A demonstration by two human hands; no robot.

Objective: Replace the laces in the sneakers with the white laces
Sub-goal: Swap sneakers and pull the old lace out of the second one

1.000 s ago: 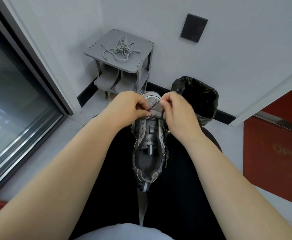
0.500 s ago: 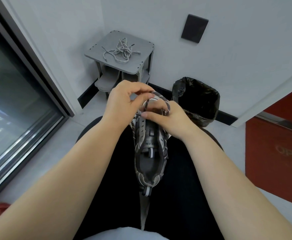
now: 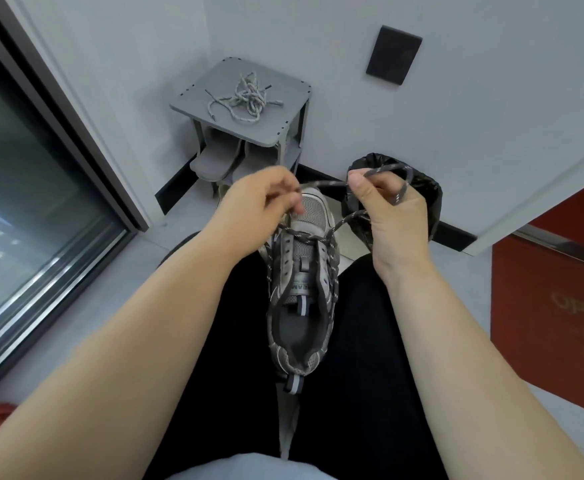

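Observation:
A grey sneaker (image 3: pixel 301 289) lies on my lap, toe pointing away, its eyelets mostly bare. A dark speckled lace (image 3: pixel 321 183) stretches loose above its toe between both hands. My left hand (image 3: pixel 259 202) pinches the lace over the toe. My right hand (image 3: pixel 391 209) grips a loop of the same lace, raised to the right of the shoe. A pile of pale white-grey laces (image 3: pixel 245 98) rests on top of the grey shoe rack (image 3: pixel 283 109) ahead.
A bin lined with a black bag (image 3: pixel 425 192) stands against the wall behind my right hand. The rack's lower shelves hold grey slippers (image 3: pixel 214 161). A glass sliding door (image 3: pixel 24 202) runs along the left; a red panel (image 3: pixel 553 306) is at the right.
Both hands were together at the sneaker's lower eyelets. Now they have moved apart, and the dark lace has come out of the eyelets and hangs in a long loop between them.

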